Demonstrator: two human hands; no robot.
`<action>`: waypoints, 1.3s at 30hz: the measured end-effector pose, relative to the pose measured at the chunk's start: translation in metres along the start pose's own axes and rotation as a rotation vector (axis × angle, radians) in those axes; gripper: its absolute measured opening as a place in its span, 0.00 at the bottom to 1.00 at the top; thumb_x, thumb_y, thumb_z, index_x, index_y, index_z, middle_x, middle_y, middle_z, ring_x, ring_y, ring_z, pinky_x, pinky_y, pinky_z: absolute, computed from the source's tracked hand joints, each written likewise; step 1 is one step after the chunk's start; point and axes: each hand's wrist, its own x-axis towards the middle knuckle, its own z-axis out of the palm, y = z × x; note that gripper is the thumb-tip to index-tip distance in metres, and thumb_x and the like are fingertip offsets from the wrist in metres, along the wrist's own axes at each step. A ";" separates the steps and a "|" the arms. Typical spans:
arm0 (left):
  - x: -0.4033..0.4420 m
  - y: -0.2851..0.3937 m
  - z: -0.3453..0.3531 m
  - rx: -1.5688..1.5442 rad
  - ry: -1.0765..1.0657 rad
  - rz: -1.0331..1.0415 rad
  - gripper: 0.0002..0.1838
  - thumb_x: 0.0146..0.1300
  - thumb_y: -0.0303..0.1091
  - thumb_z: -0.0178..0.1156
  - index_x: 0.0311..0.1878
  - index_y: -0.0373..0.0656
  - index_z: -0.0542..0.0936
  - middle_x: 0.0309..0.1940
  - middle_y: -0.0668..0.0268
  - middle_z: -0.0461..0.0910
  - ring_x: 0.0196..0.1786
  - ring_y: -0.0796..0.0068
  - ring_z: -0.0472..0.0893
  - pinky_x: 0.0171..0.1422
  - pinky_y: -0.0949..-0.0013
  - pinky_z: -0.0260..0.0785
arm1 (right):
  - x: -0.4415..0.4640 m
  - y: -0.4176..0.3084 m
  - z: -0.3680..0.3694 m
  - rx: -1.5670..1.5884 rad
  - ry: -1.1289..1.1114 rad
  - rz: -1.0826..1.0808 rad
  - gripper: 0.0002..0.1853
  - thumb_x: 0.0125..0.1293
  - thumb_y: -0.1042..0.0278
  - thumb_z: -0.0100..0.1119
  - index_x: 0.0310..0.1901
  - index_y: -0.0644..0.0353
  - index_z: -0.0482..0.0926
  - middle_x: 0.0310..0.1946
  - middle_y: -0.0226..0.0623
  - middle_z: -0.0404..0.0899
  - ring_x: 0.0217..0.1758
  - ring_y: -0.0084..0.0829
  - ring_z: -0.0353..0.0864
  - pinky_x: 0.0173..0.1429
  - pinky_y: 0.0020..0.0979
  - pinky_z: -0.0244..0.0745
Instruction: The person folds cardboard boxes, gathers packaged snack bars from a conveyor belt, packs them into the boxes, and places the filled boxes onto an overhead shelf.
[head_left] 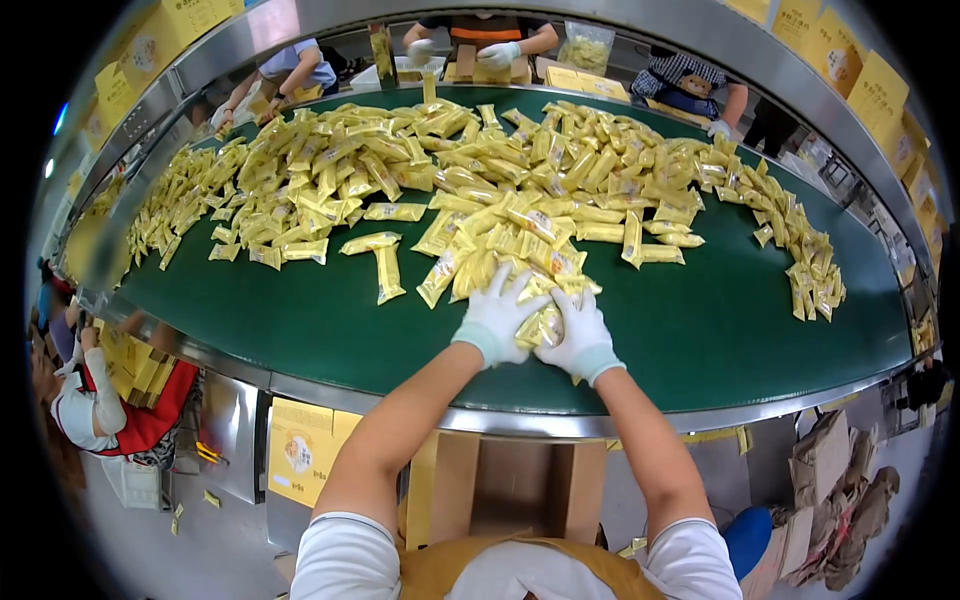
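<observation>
Left hand (497, 315) and right hand (580, 335), both white-gloved, are on the near half of the green belt (700, 330). We've got left fingers spread over yellow packets (541, 328), right fingers angled in from the other side, packets cupped loosely between; can't tell how firmly. We see the packet pile (590, 160) across the belt's far half, spilling down to our fingers. Open cardboard box (455, 485) below the belt's near edge; co-worker (497, 38) beyond its far edge.
</observation>
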 end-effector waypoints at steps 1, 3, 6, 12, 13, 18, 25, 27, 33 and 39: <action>-0.003 -0.008 0.006 -0.014 0.009 0.025 0.45 0.46 0.50 0.71 0.73 0.68 0.69 0.75 0.57 0.61 0.79 0.41 0.55 0.70 0.37 0.63 | 0.001 0.005 0.002 -0.023 -0.016 -0.022 0.52 0.43 0.50 0.75 0.74 0.40 0.64 0.70 0.59 0.60 0.62 0.58 0.74 0.68 0.47 0.73; -0.015 -0.025 0.027 -0.076 0.095 0.094 0.36 0.49 0.44 0.68 0.67 0.67 0.75 0.70 0.61 0.69 0.78 0.46 0.58 0.66 0.40 0.66 | -0.004 0.016 0.000 -0.053 -0.031 -0.102 0.47 0.43 0.52 0.74 0.71 0.40 0.69 0.69 0.57 0.62 0.57 0.57 0.76 0.65 0.48 0.74; -0.046 -0.041 0.025 0.001 0.081 0.113 0.32 0.50 0.42 0.67 0.64 0.66 0.78 0.65 0.61 0.73 0.76 0.48 0.60 0.63 0.44 0.68 | -0.017 0.040 -0.003 -0.140 -0.085 -0.187 0.41 0.48 0.47 0.74 0.69 0.35 0.72 0.69 0.54 0.63 0.55 0.55 0.78 0.61 0.46 0.75; -0.096 -0.058 0.014 -0.204 0.054 0.048 0.32 0.58 0.48 0.67 0.68 0.60 0.75 0.62 0.60 0.76 0.63 0.54 0.75 0.63 0.52 0.67 | -0.048 0.063 0.012 -0.044 0.106 -0.225 0.30 0.65 0.48 0.65 0.69 0.30 0.72 0.67 0.54 0.68 0.56 0.51 0.79 0.63 0.44 0.73; -0.096 -0.061 0.019 -0.237 0.072 0.009 0.33 0.60 0.49 0.67 0.69 0.57 0.73 0.62 0.59 0.76 0.63 0.54 0.75 0.63 0.52 0.67 | -0.047 0.065 0.012 0.071 0.096 -0.176 0.34 0.68 0.62 0.63 0.74 0.35 0.66 0.66 0.55 0.70 0.59 0.52 0.79 0.66 0.42 0.72; -0.091 -0.080 0.034 -0.525 0.239 -0.282 0.38 0.60 0.44 0.70 0.71 0.43 0.69 0.63 0.50 0.75 0.62 0.47 0.75 0.68 0.55 0.66 | -0.064 0.073 -0.019 0.533 0.294 0.085 0.45 0.63 0.81 0.61 0.80 0.56 0.51 0.65 0.52 0.75 0.64 0.51 0.77 0.69 0.38 0.71; -0.083 -0.019 -0.007 -0.271 -0.016 -0.109 0.29 0.60 0.44 0.70 0.62 0.43 0.76 0.57 0.56 0.77 0.58 0.51 0.76 0.66 0.55 0.68 | -0.088 0.054 -0.012 0.131 0.045 -0.213 0.26 0.56 0.70 0.71 0.58 0.60 0.77 0.54 0.48 0.81 0.58 0.49 0.79 0.64 0.43 0.74; -0.081 -0.004 0.017 -0.073 -0.044 -0.169 0.28 0.59 0.47 0.71 0.59 0.46 0.77 0.54 0.60 0.77 0.57 0.56 0.77 0.64 0.55 0.70 | -0.084 0.052 0.005 -0.044 -0.002 -0.264 0.25 0.55 0.69 0.72 0.56 0.59 0.78 0.51 0.47 0.81 0.56 0.49 0.79 0.62 0.43 0.74; -0.057 -0.015 -0.003 -0.377 -0.059 -0.069 0.26 0.59 0.46 0.70 0.57 0.44 0.78 0.52 0.55 0.77 0.57 0.52 0.77 0.62 0.58 0.72 | -0.083 0.042 -0.034 0.061 0.040 -0.215 0.26 0.55 0.68 0.72 0.56 0.57 0.78 0.45 0.46 0.81 0.51 0.49 0.79 0.58 0.43 0.75; 0.038 0.033 -0.021 -0.647 0.215 -0.078 0.30 0.58 0.48 0.71 0.58 0.40 0.78 0.45 0.47 0.85 0.50 0.46 0.83 0.57 0.54 0.76 | -0.039 0.059 0.002 -0.075 0.113 0.034 0.27 0.53 0.59 0.76 0.53 0.59 0.77 0.45 0.48 0.84 0.49 0.51 0.83 0.53 0.43 0.79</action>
